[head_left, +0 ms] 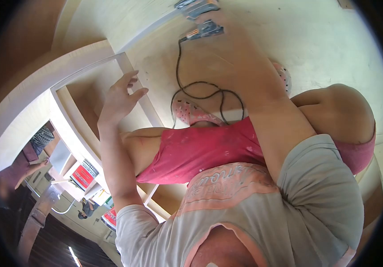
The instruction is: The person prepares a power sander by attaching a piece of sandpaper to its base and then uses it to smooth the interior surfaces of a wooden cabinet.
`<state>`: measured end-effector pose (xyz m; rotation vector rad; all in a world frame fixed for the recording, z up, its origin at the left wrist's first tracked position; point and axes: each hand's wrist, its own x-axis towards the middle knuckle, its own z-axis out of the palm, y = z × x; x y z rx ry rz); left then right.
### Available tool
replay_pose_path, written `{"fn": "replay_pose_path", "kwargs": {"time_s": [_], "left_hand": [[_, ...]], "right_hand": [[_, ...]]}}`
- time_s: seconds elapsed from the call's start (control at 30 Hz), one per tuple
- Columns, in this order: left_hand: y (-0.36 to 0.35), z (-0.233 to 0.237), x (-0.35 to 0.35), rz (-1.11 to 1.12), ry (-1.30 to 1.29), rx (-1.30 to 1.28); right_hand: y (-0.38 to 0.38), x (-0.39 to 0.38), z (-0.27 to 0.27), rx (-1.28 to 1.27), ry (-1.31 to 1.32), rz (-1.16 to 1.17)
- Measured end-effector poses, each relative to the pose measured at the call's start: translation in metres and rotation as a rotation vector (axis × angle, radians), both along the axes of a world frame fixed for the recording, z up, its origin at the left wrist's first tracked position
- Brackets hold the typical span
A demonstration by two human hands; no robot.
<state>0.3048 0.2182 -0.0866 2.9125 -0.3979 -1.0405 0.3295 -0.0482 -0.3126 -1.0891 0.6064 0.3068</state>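
Observation:
Fingers apart, my left hand (124, 95) hangs over the pale wooden frame (144, 100) at the left, holding nothing; whether it touches the wood I cannot tell. At the top centre my right hand (211, 18) is wrapped round a grey and orange power tool (207, 29), both blurred by motion. The tool is at a pale wooden panel (156, 49), and its working face is hidden. A black cord (179, 62) runs from the tool and loops near my feet.
Pink dotted shoes (187, 111) show below the cord's loops. Open shelf compartments (82, 104) curve along the left. Beyond them are red-labelled boxes (83, 175), a person in dark red (15, 171) and another person (87, 208) farther off.

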Motion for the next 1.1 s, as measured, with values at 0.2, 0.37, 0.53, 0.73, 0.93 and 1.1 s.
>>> {"fn": "replay_pose_path", "kwargs": {"time_s": [0.2, 0.37, 0.53, 0.73, 0.93, 1.1], "left_hand": [[0.009, -0.001, -0.021, -0.115, -0.030, -0.126], [0.020, -0.002, -0.029, -0.114, -0.012, -0.074], [0.014, 0.000, -0.030, -0.056, 0.016, -0.036], [0.011, -0.029, -0.024, -0.059, 0.080, -0.053], [-0.003, -0.079, 0.002, -0.181, 0.240, 0.046], [-0.046, -0.100, 0.020, -0.308, 0.202, 0.115]], "right_hand": [[0.023, -0.005, 0.012, 0.025, 0.029, 0.117], [0.067, 0.012, 0.008, 0.057, 0.101, 0.264], [0.116, 0.027, -0.008, 0.112, 0.063, 0.281], [0.107, 0.026, -0.025, -0.035, 0.033, 0.106], [0.016, -0.004, -0.006, -0.077, 0.100, 0.110], [-0.039, -0.022, 0.004, -0.015, 0.154, 0.097]]}}
